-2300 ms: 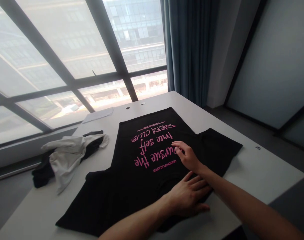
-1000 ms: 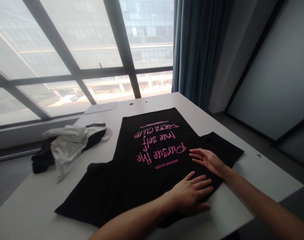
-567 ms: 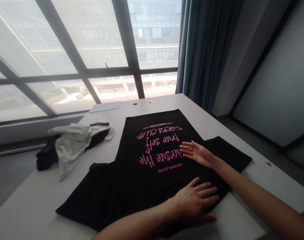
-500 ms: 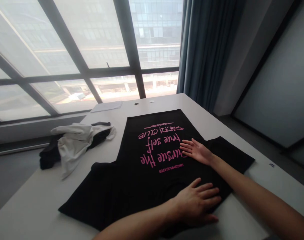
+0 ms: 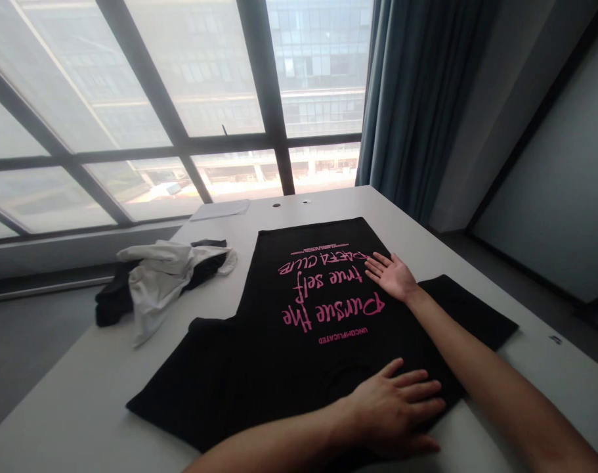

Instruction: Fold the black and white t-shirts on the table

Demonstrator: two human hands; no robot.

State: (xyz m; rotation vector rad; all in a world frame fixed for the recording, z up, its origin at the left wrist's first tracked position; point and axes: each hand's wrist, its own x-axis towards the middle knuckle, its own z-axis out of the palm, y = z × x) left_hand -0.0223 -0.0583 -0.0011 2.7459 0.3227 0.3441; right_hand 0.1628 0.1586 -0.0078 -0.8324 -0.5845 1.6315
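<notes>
A black T-shirt (image 5: 279,355) with pink lettering lies spread flat on a white table (image 5: 82,420), its collar end nearest me and its hem toward the window. My left hand (image 5: 394,410) lies flat and open on the shirt near the collar. My right hand (image 5: 393,274) rests on its edge with fingers stretched out, on the shirt's right side beside the pink lettering. Neither hand holds anything.
A crumpled heap of white and black clothes (image 5: 161,279) lies on the table's left side. A flat grey sheet (image 5: 220,209) sits at the table's far edge below the window (image 5: 180,98). A blue curtain (image 5: 407,98) hangs at the right.
My right hand has slid across the shirt from near the lower lettering out toward the right sleeve, then up the right side toward the hem. My left hand has stayed pressed near the collar.
</notes>
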